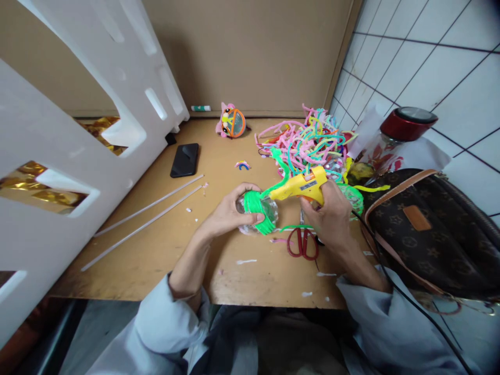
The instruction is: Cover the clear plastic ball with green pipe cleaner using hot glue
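My left hand [228, 211] is closed around a clear plastic ball [272, 211], its thumb lying across the front. Bands of bright green pipe cleaner [253, 202] wrap the ball, and a loose green length rises from it toward the back right. In my right hand [330, 208] is a yellow hot glue gun [304, 185], its nozzle at the green strip on the ball's upper right; whether it touches I cannot tell. Beneath that hand lie red-handled scissors [302, 244], their blades partly hidden, beside a short green strip.
Tangled coloured pipe cleaners [312, 140] pile up behind. A brown handbag [433, 229] and red-lidded bottle [402, 130] stand right. The glue gun's black cord [406, 294] crosses my right sleeve. Left are a phone [185, 160], two white sticks [144, 224] and a white plastic frame [128, 67]. A decorated ball [233, 122] sits behind.
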`<state>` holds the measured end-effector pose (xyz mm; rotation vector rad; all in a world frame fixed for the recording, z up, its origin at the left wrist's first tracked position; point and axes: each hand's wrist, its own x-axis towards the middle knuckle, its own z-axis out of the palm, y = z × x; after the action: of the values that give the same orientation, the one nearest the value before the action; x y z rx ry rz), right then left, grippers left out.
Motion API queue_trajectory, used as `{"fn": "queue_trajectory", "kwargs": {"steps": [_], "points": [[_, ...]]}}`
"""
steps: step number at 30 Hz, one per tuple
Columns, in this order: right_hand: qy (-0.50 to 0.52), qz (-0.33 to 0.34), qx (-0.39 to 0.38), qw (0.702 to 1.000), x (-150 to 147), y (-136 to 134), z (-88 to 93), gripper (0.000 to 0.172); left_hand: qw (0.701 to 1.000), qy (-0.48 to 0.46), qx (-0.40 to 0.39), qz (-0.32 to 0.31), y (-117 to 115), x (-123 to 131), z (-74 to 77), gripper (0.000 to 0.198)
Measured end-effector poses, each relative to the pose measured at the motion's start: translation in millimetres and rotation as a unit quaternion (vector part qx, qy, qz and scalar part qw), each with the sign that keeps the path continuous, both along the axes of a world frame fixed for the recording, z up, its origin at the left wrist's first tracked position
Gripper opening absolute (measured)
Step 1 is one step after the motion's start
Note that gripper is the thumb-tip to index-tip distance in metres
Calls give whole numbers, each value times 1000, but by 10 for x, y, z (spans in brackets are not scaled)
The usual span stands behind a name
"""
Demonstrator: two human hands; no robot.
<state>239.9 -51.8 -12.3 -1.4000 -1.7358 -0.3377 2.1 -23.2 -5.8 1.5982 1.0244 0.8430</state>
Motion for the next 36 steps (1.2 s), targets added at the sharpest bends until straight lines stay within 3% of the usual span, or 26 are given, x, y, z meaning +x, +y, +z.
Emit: {"fn": "queue_trajectory", "kwargs": {"steps": [36], "points": [[-15, 28, 24, 999, 48, -13, 33, 22, 1000, -21, -9, -9, 2, -7, -16, 60]]}}
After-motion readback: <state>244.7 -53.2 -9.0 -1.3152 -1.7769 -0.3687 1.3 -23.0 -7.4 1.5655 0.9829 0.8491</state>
